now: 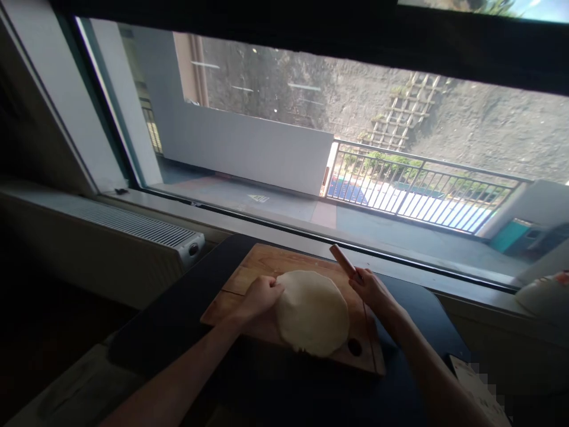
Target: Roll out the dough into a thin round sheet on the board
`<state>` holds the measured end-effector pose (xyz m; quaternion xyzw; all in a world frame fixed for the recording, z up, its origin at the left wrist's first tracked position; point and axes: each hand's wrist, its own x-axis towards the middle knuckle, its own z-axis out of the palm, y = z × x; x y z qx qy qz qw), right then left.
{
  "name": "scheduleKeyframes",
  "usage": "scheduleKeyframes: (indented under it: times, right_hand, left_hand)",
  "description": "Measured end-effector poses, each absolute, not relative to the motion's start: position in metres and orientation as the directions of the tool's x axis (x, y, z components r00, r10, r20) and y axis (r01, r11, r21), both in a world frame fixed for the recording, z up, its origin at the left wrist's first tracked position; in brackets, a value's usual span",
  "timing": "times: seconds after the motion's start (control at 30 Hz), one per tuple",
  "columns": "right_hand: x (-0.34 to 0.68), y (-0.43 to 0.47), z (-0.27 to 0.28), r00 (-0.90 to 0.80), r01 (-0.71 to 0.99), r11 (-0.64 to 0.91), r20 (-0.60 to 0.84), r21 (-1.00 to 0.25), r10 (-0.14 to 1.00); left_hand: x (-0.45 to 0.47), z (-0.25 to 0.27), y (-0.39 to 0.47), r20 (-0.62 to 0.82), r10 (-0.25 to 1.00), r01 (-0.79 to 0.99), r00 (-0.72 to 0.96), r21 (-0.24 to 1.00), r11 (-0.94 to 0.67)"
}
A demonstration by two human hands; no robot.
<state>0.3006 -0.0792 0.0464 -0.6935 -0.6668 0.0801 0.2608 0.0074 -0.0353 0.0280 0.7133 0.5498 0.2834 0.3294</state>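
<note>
A round, flat sheet of pale dough (pixel 313 313) lies on a wooden cutting board (pixel 240 273), overlapping the board's near edge. My left hand (pixel 263 292) is closed on the dough's upper left edge, pinching it between thumb and fingers. To the right of the dough, my right hand (pixel 368 286) grips a wooden rolling pin (pixel 342 260) that points up and to the left. The pin is apart from the dough, and its lower end is hidden by the hand. A dark round hole shows near the board's lower right corner.
The board rests on a dark table (pixel 178 314) with rounded corners. A window sill (pixel 284 225) runs along the far side, and a radiator (pixel 133 231) stands at the left. At the right edge of the table is a pale flat object (pixel 473 379), partly blurred.
</note>
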Motion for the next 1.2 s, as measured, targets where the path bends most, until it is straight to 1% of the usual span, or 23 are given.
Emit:
scheduleKeyframes:
  times: [0.07, 0.13, 0.2, 0.23, 0.27, 0.3, 0.37, 0.43, 0.53, 0.6, 0.63, 0.7, 0.77, 0.8, 0.83, 0.9, 0.97, 1.07, 1.13, 1.2]
  right_hand:
    - [0.283, -0.081, 0.054, -0.022, 0.934, 0.099, 0.221, -0.343, 0.975]
    - [0.26, -0.086, 0.06, -0.117, 0.956, 0.145, 0.122, -0.254, 0.986]
    - [0.234, -0.088, 0.061, -0.123, 0.976, 0.123, 0.011, -0.178, 0.992]
    - [0.221, -0.087, 0.06, -0.106, 0.983, 0.105, 0.002, -0.151, 0.994]
    - [0.21, -0.084, 0.057, -0.086, 0.987, 0.09, 0.037, -0.134, 0.996]
    - [0.199, -0.078, 0.054, -0.07, 0.989, 0.083, 0.102, -0.126, 0.992]
    - [0.184, -0.057, 0.046, -0.083, 0.987, 0.108, 0.194, -0.122, 0.977]
    - [0.179, -0.026, 0.04, -0.053, 0.988, 0.078, 0.188, -0.13, 0.981]
    - [0.188, 0.022, 0.04, 0.124, 0.979, -0.094, 0.165, -0.181, 0.978]
    - [0.193, 0.036, 0.044, 0.198, 0.965, -0.158, 0.188, -0.208, 0.962]
    - [0.193, 0.035, 0.045, 0.194, 0.966, -0.149, 0.212, -0.211, 0.958]
    - [0.184, 0.014, 0.042, 0.132, 0.976, -0.069, 0.312, -0.205, 0.941]
    - [0.169, -0.021, 0.033, 0.011, 0.984, 0.064, 0.416, -0.167, 0.909]
    - [0.162, -0.039, 0.029, -0.06, 0.982, 0.132, 0.436, -0.136, 0.898]
    - [0.156, -0.054, 0.025, -0.119, 0.977, 0.182, 0.428, -0.108, 0.896]
    - [0.152, -0.065, 0.021, -0.161, 0.977, 0.2, 0.37, -0.068, 0.915]
    - [0.159, -0.047, 0.024, -0.122, 0.989, 0.143, 0.308, -0.048, 0.944]
    - [0.183, 0.004, 0.036, -0.04, 0.999, 0.042, 0.205, -0.008, 0.978]
    - [0.192, 0.024, 0.042, -0.015, 1.0, 0.015, 0.137, 0.004, 0.99]
    - [0.186, 0.019, 0.042, -0.021, 0.999, 0.023, 0.073, -0.031, 0.997]
  left_hand:
    - [0.003, 0.022, -0.03, 0.087, 0.978, 0.676, 0.191, 0.71, -0.196]
    - [0.005, 0.023, -0.026, 0.112, 0.983, 0.759, 0.144, 0.625, -0.183]
    - [0.009, 0.023, -0.024, 0.108, 0.988, 0.802, 0.107, 0.578, -0.15]
    - [0.01, 0.021, -0.024, 0.121, 0.988, 0.81, 0.098, 0.567, -0.15]
    - [0.011, 0.018, -0.025, 0.148, 0.984, 0.81, 0.094, 0.564, -0.162]
    - [0.011, 0.014, -0.027, 0.186, 0.978, 0.802, 0.092, 0.568, -0.184]
    - [0.01, 0.007, -0.031, 0.251, 0.965, 0.776, 0.082, 0.592, -0.22]
    - [0.009, 0.004, -0.034, 0.274, 0.959, 0.755, 0.07, 0.614, -0.23]
    - [0.007, 0.008, -0.034, 0.259, 0.963, 0.753, 0.074, 0.619, -0.224]
    - [0.005, 0.013, -0.034, 0.243, 0.966, 0.747, 0.088, 0.625, -0.226]
    - [0.005, 0.016, -0.035, 0.234, 0.968, 0.74, 0.092, 0.635, -0.224]
    - [0.003, 0.019, -0.035, 0.22, 0.971, 0.719, 0.095, 0.659, -0.219]
    - [0.001, 0.019, -0.036, 0.216, 0.972, 0.696, 0.097, 0.683, -0.222]
    - [0.001, 0.018, -0.035, 0.217, 0.971, 0.686, 0.102, 0.691, -0.227]
    - [0.001, 0.016, -0.035, 0.221, 0.97, 0.678, 0.104, 0.698, -0.231]
    - [0.002, 0.011, -0.034, 0.24, 0.966, 0.67, 0.092, 0.703, -0.238]
    - [0.003, 0.006, -0.033, 0.265, 0.962, 0.676, 0.065, 0.698, -0.238]
    - [0.005, 0.003, -0.032, 0.287, 0.957, 0.694, 0.04, 0.681, -0.233]
    - [0.005, 0.005, -0.033, 0.287, 0.957, 0.702, 0.04, 0.673, -0.232]
    - [0.005, 0.007, -0.034, 0.275, 0.96, 0.7, 0.053, 0.676, -0.232]
